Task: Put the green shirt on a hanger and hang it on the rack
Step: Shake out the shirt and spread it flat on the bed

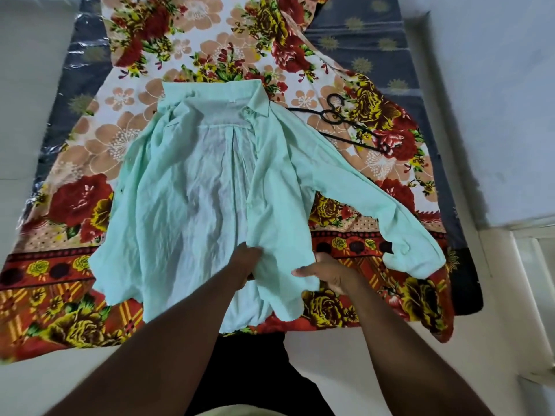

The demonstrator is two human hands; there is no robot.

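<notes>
While the one green shirt [210,181] lies open on the floral bedsheet [75,205], your right hand [330,274] pinches its front panel, thumb on top, fingers beneath. Your left hand [244,262] has its fingers hidden under that panel's edge; grip unclear. Black hangers [345,124], two hooks showing, lie beside the collar.

The shirt [186,190] is seen as thin, matt, creased cloth, nearly sheer down its middle panel. The sheet [210,55] beneath is matt printed cloth. At the upper left, the mattress [87,34] is wrapped in clear, glossy, wrinkled plastic film. The black hanger [330,120] looks thin and smooth; its material cannot be told.
</notes>
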